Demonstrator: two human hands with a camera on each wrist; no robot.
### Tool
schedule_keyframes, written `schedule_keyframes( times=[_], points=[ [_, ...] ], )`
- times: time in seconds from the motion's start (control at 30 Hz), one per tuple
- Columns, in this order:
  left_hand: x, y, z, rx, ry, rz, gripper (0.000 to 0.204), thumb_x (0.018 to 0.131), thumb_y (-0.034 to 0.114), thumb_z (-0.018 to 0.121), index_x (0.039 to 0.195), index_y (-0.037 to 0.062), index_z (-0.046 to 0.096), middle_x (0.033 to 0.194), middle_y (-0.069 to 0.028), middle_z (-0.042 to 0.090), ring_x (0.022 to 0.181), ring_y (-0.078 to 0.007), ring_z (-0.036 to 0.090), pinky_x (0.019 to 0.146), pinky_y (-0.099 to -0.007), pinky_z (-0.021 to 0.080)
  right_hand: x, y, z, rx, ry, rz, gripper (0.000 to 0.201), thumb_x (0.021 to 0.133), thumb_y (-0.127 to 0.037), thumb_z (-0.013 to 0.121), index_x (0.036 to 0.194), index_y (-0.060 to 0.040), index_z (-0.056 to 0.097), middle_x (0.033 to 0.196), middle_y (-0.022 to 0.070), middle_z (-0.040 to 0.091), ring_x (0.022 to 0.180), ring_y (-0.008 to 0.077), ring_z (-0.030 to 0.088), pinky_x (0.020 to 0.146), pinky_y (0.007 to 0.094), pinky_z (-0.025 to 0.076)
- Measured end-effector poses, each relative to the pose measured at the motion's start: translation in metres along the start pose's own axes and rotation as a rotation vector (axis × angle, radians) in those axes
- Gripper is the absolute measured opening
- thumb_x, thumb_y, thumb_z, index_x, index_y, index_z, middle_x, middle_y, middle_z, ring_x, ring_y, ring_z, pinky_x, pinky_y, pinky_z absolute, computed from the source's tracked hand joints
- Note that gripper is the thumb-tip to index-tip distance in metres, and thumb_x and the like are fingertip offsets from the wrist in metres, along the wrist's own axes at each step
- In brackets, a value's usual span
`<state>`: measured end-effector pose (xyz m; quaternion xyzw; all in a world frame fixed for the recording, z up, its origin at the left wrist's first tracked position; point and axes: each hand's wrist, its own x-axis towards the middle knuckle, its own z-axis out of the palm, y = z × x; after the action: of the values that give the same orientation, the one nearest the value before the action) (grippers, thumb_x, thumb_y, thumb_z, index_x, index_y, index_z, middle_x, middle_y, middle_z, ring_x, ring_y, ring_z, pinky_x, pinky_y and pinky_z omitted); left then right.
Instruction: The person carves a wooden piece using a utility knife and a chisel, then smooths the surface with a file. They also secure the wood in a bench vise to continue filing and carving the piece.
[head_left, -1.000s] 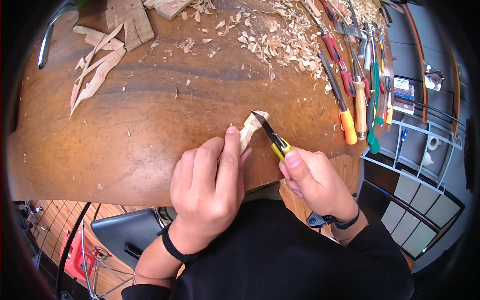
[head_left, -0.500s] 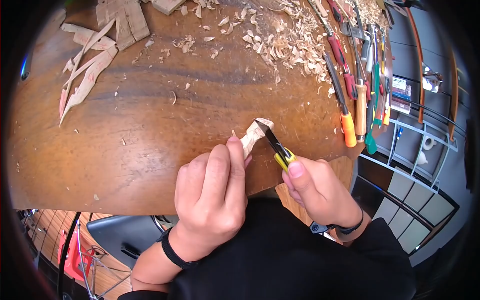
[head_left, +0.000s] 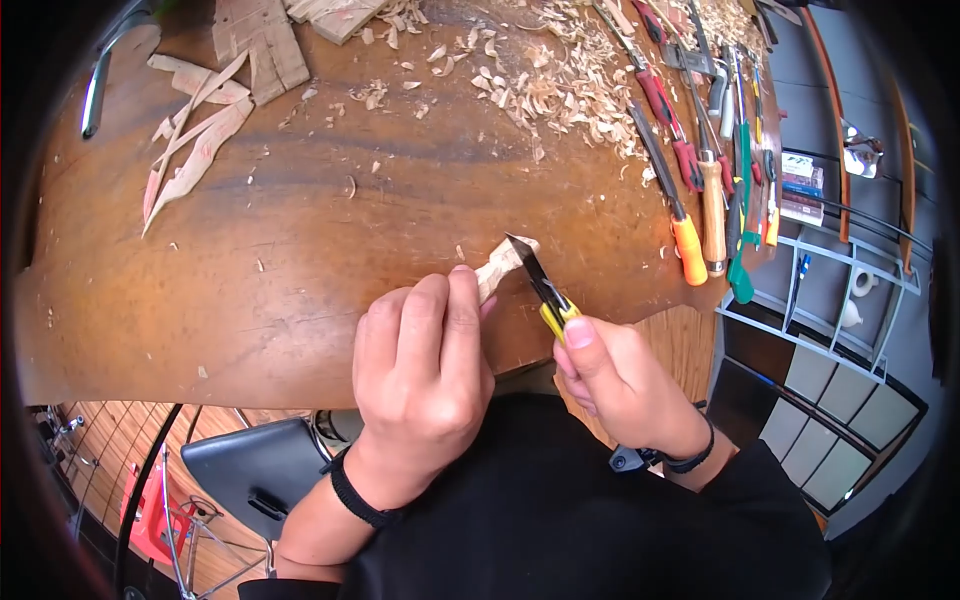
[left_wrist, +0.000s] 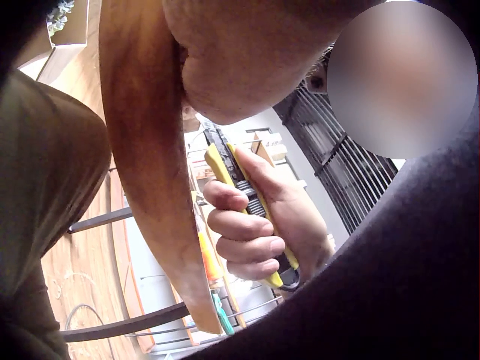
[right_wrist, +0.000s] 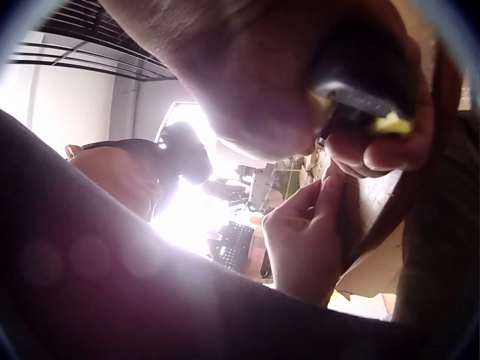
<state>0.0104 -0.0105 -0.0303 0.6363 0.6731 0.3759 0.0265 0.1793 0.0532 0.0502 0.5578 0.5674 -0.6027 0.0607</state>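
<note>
A small carved piece of pale wood (head_left: 497,268) is pinched in the left hand (head_left: 420,375), its far end sticking out past the fingertips above the table's near edge. The right hand (head_left: 630,380) grips a yellow and black utility knife (head_left: 557,312). Its dark blade (head_left: 528,262) lies across the far end of the wood. From the left wrist view, the right hand's fingers (left_wrist: 244,232) are curled round the knife handle (left_wrist: 253,196). In the right wrist view the left hand (right_wrist: 304,240) is partly visible, and the wood's contact with the blade cannot be made out.
Wood shavings (head_left: 570,85) cover the back of the wooden table (head_left: 250,330). Files and chisels, one with an orange handle (head_left: 689,250), lie along the right side. Thin cut wood pieces (head_left: 205,150) are at the back left. A black chair (head_left: 245,470) stands below the near edge.
The head view shifted down and back up. Against one second ago, both hands, the wood and the knife sit slightly lower in view; the grips are unchanged.
</note>
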Motion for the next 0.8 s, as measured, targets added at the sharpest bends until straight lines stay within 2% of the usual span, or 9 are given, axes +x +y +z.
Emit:
schedule_keyframes(
  times=[0.07, 0.3, 0.37, 0.4, 0.47, 0.5, 0.6, 0.67, 0.8],
  points=[
    [-0.001, 0.003, -0.001, -0.049, -0.015, -0.068, 0.035, 0.071, -0.008, 0.076, 0.105, -0.0053, 0.069, 0.091, -0.0136, 0.062, 0.078, -0.0286, 0.061, 0.067, -0.0367, 0.051, -0.004, 0.000, 0.000, -0.017, 0.005, 0.030, 0.049, 0.110, -0.038, 0.038, 0.083, 0.0005, 0.051, 0.060, 0.0095, 0.047, 0.055, 0.0203, 0.049, 0.055, 0.0386, 0.041],
    [0.001, -0.002, -0.002, -0.102, -0.072, -0.031, 0.034, 0.070, -0.007, 0.077, 0.104, -0.0099, 0.069, 0.090, -0.0142, 0.063, 0.077, -0.0287, 0.062, 0.067, -0.0362, 0.052, -0.001, -0.008, -0.004, -0.017, -0.034, 0.070, 0.049, 0.110, -0.038, 0.038, 0.082, 0.0000, 0.050, 0.060, 0.0073, 0.047, 0.054, 0.0180, 0.046, 0.055, 0.0356, 0.041],
    [0.000, -0.006, 0.001, -0.032, -0.029, 0.058, 0.022, 0.081, 0.004, 0.074, 0.097, -0.0105, 0.069, 0.088, -0.0121, 0.060, 0.074, -0.0213, 0.059, 0.058, -0.0312, 0.045, 0.003, -0.011, -0.005, -0.002, -0.052, 0.052, 0.048, 0.110, -0.037, 0.038, 0.081, -0.0005, 0.051, 0.060, 0.0068, 0.047, 0.055, 0.0167, 0.046, 0.055, 0.0352, 0.041],
    [0.001, -0.004, 0.000, -0.035, -0.031, 0.058, 0.022, 0.081, 0.004, 0.074, 0.097, -0.0105, 0.069, 0.088, -0.0121, 0.060, 0.074, -0.0213, 0.059, 0.058, -0.0312, 0.045, 0.004, -0.012, -0.005, 0.000, -0.050, 0.055, 0.048, 0.110, -0.037, 0.038, 0.081, -0.0005, 0.051, 0.060, 0.0068, 0.047, 0.055, 0.0167, 0.046, 0.055, 0.0352, 0.041],
    [0.002, 0.000, -0.005, -0.095, -0.080, -0.039, 0.034, 0.071, -0.007, 0.077, 0.103, -0.0108, 0.068, 0.090, -0.0146, 0.063, 0.076, -0.0287, 0.062, 0.066, -0.0361, 0.051, 0.008, -0.015, -0.006, -0.019, -0.056, 0.046, 0.049, 0.110, -0.039, 0.038, 0.081, -0.0008, 0.051, 0.060, 0.0052, 0.047, 0.056, 0.0146, 0.047, 0.055, 0.0337, 0.041],
    [0.002, 0.000, -0.005, -0.093, -0.079, -0.037, 0.034, 0.071, -0.007, 0.077, 0.103, -0.0108, 0.068, 0.090, -0.0146, 0.063, 0.076, -0.0287, 0.062, 0.066, -0.0361, 0.051, 0.008, -0.016, -0.006, -0.019, -0.055, 0.043, 0.049, 0.110, -0.039, 0.038, 0.081, -0.0008, 0.051, 0.060, 0.0052, 0.047, 0.056, 0.0146, 0.047, 0.055, 0.0337, 0.041],
    [0.000, -0.001, -0.003, -0.090, -0.085, -0.034, 0.034, 0.071, -0.007, 0.077, 0.104, -0.0102, 0.068, 0.090, -0.0146, 0.062, 0.076, -0.0290, 0.062, 0.066, -0.0360, 0.052, 0.007, -0.016, -0.005, 0.014, -0.058, 0.045, 0.052, 0.110, -0.042, 0.037, 0.081, -0.0012, 0.051, 0.061, 0.0032, 0.047, 0.058, 0.0124, 0.047, 0.055, 0.0324, 0.041],
    [-0.003, -0.003, 0.004, -0.028, -0.002, 0.007, 0.026, 0.082, 0.004, 0.073, 0.102, -0.0112, 0.067, 0.090, -0.0139, 0.060, 0.074, -0.0241, 0.060, 0.061, -0.0338, 0.047, 0.007, -0.012, -0.002, 0.082, -0.061, 0.057, 0.053, 0.110, -0.045, 0.035, 0.081, -0.0030, 0.050, 0.063, 0.0005, 0.047, 0.059, 0.0099, 0.045, 0.055, 0.0292, 0.041],
    [-0.005, 0.002, 0.003, -0.020, 0.024, -0.022, 0.025, 0.082, 0.004, 0.073, 0.101, -0.0105, 0.067, 0.090, -0.0141, 0.060, 0.075, -0.0255, 0.060, 0.062, -0.0352, 0.047, 0.000, -0.006, 0.002, 0.180, -0.088, 0.090, 0.053, 0.109, -0.047, 0.034, 0.082, -0.0051, 0.050, 0.065, -0.0013, 0.045, 0.059, 0.0075, 0.043, 0.054, 0.0260, 0.039]
  ],
)
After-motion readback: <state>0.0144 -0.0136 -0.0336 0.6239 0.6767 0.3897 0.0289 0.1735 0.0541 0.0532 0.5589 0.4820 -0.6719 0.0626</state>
